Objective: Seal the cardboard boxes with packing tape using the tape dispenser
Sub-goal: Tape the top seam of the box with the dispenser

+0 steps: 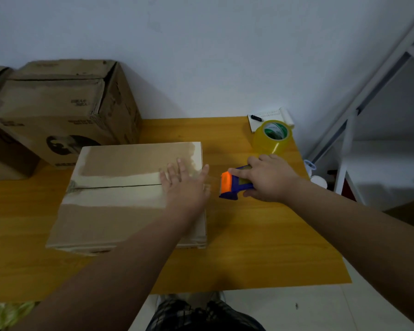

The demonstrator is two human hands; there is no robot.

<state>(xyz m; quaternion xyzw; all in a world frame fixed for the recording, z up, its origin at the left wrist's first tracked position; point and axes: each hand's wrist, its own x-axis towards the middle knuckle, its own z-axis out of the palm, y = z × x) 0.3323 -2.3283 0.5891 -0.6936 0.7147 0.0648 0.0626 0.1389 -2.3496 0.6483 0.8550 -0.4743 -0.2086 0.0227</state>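
A flat cardboard box [120, 211] lies on the yellow wooden table [249, 247], its top seam covered by a shiny strip of clear tape. My left hand [184, 185] lies flat with spread fingers on the box's right end, over the tape. Just right of the box my right hand [270, 180] grips the blue and orange tape dispenser [232, 185], its orange end facing the box. A stretch of clear tape seems to run from the dispenser to the box edge.
A spare roll of yellowish tape [273, 137] stands behind my right hand, with a notepad and black pen [261, 120] beyond it. Larger cardboard boxes [65, 111] are stacked at the back left. A white metal rack [359, 130] stands to the right.
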